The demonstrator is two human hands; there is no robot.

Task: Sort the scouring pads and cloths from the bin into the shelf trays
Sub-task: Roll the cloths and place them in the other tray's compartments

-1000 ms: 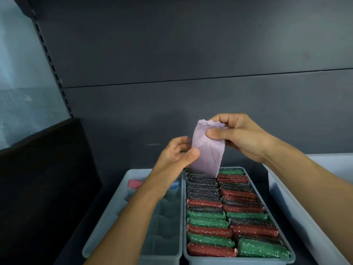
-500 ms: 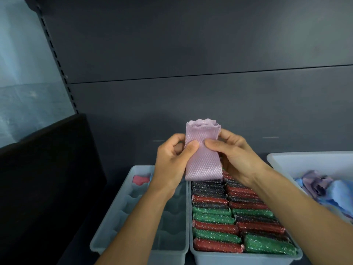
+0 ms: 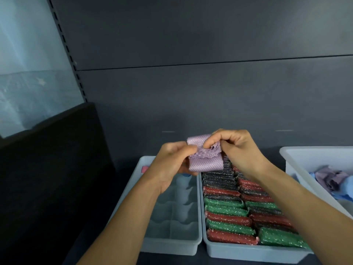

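Above trays — left hand (image 3: 172, 159), right hand (image 3: 236, 148) both grip folded lilac cloth (image 3: 205, 159); no writing legible.

cloth (image 3: 205, 159): lilac, mesh-textured, folded over on itself with a frilly edge on top; pinched between both hands, in the air.
scouring pads (image 3: 236, 215): glittery green, red and black, packed on edge in two rows, just below the held cloth.
trays (image 3: 172, 243): two pale grey ones side by side beneath the grip; the left one's divided pockets mostly bare.
bin (image 3: 290, 155): white, right of the grip, holding crumpled lilac and blue cloths.
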